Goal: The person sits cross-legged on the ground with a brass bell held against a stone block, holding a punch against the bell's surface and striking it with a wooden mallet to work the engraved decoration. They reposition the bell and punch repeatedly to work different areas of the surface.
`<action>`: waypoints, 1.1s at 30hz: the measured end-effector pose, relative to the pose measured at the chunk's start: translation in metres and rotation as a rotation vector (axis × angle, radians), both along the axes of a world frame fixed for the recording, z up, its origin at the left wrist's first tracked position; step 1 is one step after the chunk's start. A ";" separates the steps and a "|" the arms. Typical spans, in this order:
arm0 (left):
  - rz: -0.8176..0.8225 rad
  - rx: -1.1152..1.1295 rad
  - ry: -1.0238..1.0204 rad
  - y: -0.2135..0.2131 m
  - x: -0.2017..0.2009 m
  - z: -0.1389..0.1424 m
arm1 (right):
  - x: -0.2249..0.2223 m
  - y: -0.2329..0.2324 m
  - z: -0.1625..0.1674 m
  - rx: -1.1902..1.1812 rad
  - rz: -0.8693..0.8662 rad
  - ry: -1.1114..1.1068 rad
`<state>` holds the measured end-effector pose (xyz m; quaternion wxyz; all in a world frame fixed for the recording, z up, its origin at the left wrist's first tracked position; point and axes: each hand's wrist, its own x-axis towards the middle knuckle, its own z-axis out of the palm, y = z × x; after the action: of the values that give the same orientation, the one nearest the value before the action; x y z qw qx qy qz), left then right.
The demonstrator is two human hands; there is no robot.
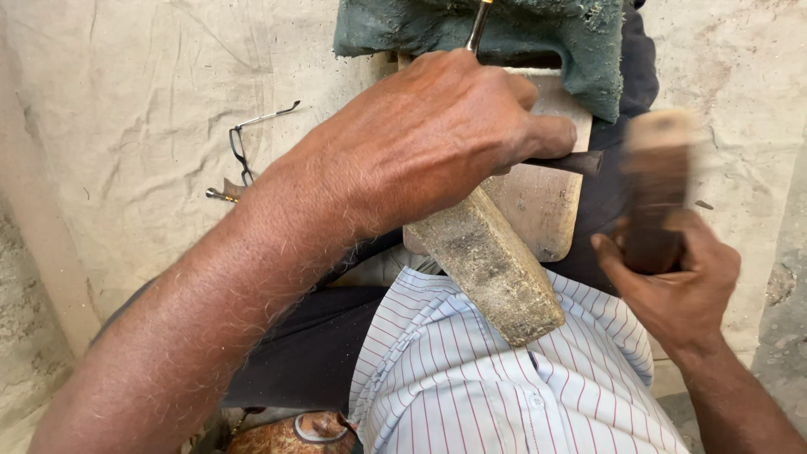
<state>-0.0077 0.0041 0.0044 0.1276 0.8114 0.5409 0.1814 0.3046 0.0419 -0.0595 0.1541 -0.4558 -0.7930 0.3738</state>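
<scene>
Here, the left hand (437, 139) is clenching a chisel (572, 162) against the wooden board (542, 197) on the lap, while the right hand (677, 282) is gripping a blurred mallet (660, 181); a mistimed blow could strike those close fingers (546, 134).

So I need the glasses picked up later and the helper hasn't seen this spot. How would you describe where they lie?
Start at the pale cloth spread over the ground, to the left of the left hand. The glasses lie there beside the forearm, folded open, with a small metal-tipped tool just below. Their thin dark wire frame marks them out.
</scene>
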 end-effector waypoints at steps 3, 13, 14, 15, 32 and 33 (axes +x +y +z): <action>0.062 0.108 -0.006 -0.003 0.002 -0.004 | -0.008 0.008 0.015 -0.103 -0.044 0.161; 0.210 0.069 -0.187 -0.025 -0.004 -0.012 | 0.035 0.071 0.000 -0.028 0.113 -0.265; 0.213 0.052 -0.183 -0.026 -0.003 -0.013 | 0.035 0.078 -0.004 -0.011 0.135 -0.390; 0.213 0.038 -0.177 -0.026 -0.003 -0.013 | 0.030 0.085 -0.009 -0.017 0.139 -0.496; 0.668 0.173 -0.524 -0.058 0.022 -0.046 | 0.025 0.101 0.016 -0.241 0.120 0.125; 0.691 0.190 -0.503 -0.060 0.024 -0.049 | 0.021 0.106 0.023 -0.250 0.092 0.082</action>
<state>0.0161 -0.0555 -0.0447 0.1121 0.5214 0.7137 0.4542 0.3261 0.1474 -0.0362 0.1112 -0.4189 -0.7533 0.4946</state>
